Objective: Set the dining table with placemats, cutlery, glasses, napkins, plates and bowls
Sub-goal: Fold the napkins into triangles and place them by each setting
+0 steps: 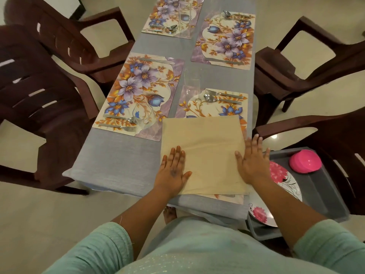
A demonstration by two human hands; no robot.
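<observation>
The left hand (172, 171) and the right hand (252, 163) lay flat, fingers straight, on the tan napkin (203, 153), holding nothing. The napkin covered the near right placemat (217, 103) on the desk (122, 155). To fold it well, she should probably press out bumps and match the corners. Right of the napkin, a grey tray (320, 194) held flowered plates (282, 180) and a pink bowl (305, 161).

Head camera looks steeply down over the table (122, 155), close.
</observation>
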